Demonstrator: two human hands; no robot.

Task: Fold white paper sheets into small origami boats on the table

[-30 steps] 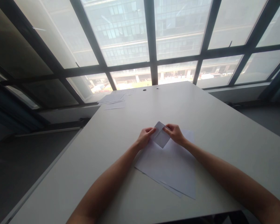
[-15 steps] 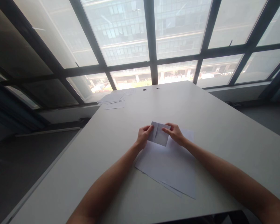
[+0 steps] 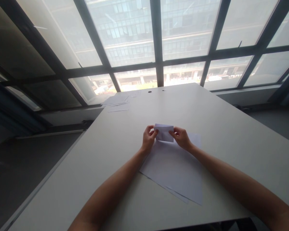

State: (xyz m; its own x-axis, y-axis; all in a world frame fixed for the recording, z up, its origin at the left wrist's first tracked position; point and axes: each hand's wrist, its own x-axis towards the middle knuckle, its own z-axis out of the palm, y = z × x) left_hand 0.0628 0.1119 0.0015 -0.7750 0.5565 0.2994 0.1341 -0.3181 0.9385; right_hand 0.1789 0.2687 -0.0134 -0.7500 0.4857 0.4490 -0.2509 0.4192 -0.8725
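Observation:
A small folded piece of white paper is held up between my two hands, its layers slightly apart along the top. My left hand pinches its left edge, thumb on the near face. On the right edge, my right hand grips it the same way, with the thumb in front and fingers behind. Beneath and nearer to me lie loose white sheets, overlapping at a slight angle on the table. The far side of the folded paper is hidden.
The white table stretches away toward large dark-framed windows. More paper sheets lie at its far left corner. A round dark hole shows near the far edge. Blue curtains hang at the left.
The folded paper has turned from a tilted position to nearly level and looks shorter, its top layers now showing apart. Both hands still hold its sides; the left wrist has turned more upright.

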